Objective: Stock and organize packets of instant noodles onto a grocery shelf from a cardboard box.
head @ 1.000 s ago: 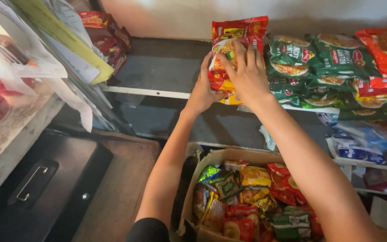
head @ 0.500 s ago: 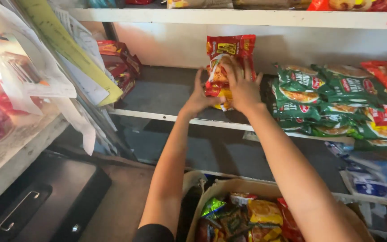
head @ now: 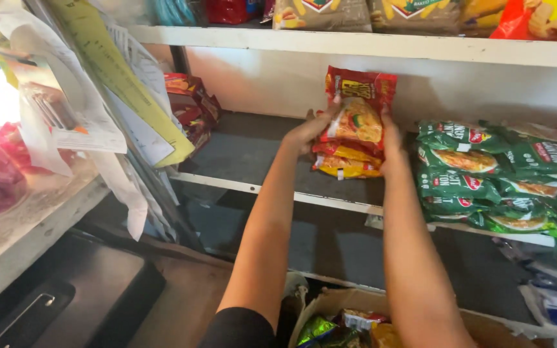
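Note:
Both my hands hold a small stack of red and yellow noodle packets (head: pixel 354 129) against the grey shelf (head: pixel 259 164). My left hand (head: pixel 309 131) grips the stack's left side. My right hand (head: pixel 391 143) presses its right side. The top packet stands upright, leaning toward the white back wall. A pile of green noodle packets (head: pixel 485 180) lies on the same shelf just right of my right hand.
Red packets (head: pixel 188 106) sit at the shelf's far left. Hanging papers (head: pixel 107 96) crowd the left side. A cardboard box (head: pixel 356 316) with assorted packets stands below. Snack bags (head: pixel 381 13) line the shelf above. A black case (head: pixel 66 303) lies at lower left.
My hands have carried the red and yellow packets left and lower, away from the green pile, onto the open part of the shelf. The camera has tilted up.

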